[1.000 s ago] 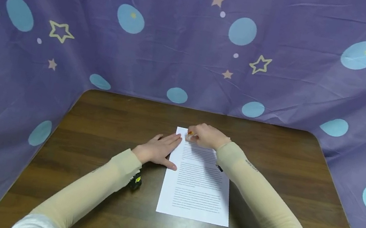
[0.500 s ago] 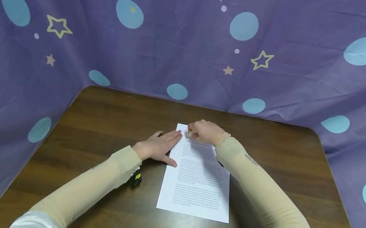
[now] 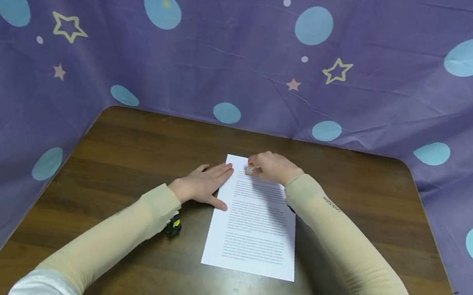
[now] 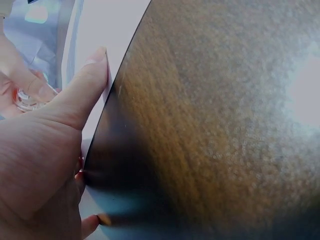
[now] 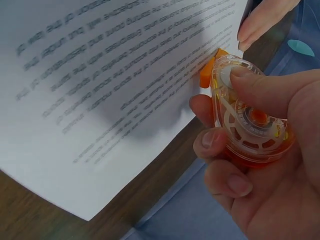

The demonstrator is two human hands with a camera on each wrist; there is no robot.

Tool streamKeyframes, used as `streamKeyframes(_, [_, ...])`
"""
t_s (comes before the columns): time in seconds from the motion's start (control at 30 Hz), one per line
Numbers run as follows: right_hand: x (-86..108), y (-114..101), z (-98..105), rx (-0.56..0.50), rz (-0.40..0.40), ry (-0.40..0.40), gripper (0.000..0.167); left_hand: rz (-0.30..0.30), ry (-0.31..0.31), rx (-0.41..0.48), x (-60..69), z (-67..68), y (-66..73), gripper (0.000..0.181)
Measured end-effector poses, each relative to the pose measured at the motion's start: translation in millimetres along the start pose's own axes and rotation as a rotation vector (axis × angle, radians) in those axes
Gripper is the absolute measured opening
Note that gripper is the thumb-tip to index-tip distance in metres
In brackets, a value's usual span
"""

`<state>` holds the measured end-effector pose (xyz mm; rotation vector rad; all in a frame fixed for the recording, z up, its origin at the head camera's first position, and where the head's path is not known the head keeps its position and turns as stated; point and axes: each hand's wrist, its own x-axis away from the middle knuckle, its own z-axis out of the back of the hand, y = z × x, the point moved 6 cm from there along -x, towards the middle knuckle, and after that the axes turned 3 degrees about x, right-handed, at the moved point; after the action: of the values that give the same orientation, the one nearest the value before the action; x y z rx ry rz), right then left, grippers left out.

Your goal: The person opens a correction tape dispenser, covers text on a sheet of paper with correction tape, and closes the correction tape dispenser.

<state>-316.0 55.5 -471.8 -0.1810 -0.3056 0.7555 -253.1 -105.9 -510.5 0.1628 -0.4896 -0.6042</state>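
A printed sheet of paper lies on the wooden table. My left hand rests flat with spread fingers on its left edge; in the left wrist view the thumb of that left hand lies along the paper's edge. Near the sheet's top, my right hand holds a small clear-and-orange correction tape dispenser. The right wrist view shows the dispenser between thumb and curled fingers of the right hand, its orange tip at the printed lines of the paper.
The brown wooden table extends around the sheet. A purple curtain with stars and blue ovals hangs behind and beside it. A dark device with a yellow mark sits under the left wrist.
My right hand has moved slightly to the right along the sheet's top with the dispenser. My left hand keeps its place on the paper. The head view has tilted a little.
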Motion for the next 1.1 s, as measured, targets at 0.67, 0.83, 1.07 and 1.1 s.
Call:
streamKeyframes(0.67, [14.6,14,2,0.003,-0.024,0.006,0.015,0.005,0.003,-0.006,-5.6,-6.0,-5.9,0.114])
streamKeyframes(0.83, [16.6,16,2,0.0,-0.015,0.015,0.015,0.003,0.004,-0.003,-7.8,-7.8,-9.2,0.116])
streamKeyframes(1.07, [19.2,21,0,-0.014,-0.048,0.015,0.015,-0.006,0.008,-0.004,-8.3,-8.6,-9.6,0.115])
streamKeyframes(1.1, [19.3,21,0,-0.015,-0.048,0.016,0.015,-0.007,0.01,-0.004,-7.9,-8.6,-9.5,0.115])
